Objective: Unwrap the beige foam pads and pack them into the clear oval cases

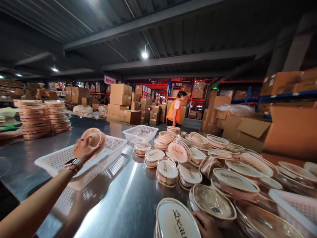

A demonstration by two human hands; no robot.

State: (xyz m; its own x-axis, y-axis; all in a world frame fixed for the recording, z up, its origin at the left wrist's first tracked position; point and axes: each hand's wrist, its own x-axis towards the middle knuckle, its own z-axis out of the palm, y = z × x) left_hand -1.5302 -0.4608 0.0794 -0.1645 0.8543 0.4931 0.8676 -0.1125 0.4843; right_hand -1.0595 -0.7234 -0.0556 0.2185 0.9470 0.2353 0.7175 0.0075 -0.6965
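My left hand (85,145), with a band at the wrist, grips a round pink cosmetic bag (93,137) above a white perforated basket (55,162). At the bottom edge, my right hand (206,224) is partly cut off. Its fingers close on the side of a cosmetic bag with a white face (174,218) and printed lettering. Beside that hand lies another bag with a clear window (213,200). A heap of similar bags (190,173) spreads over the right half of the shiny metal table (116,201).
Tall stacks of pink bags (34,120) stand at the left. A second white basket (141,132) sits farther back, and another basket (294,208) at the right edge. Beyond the table are cardboard boxes (120,102) and a person in an orange vest (173,114).
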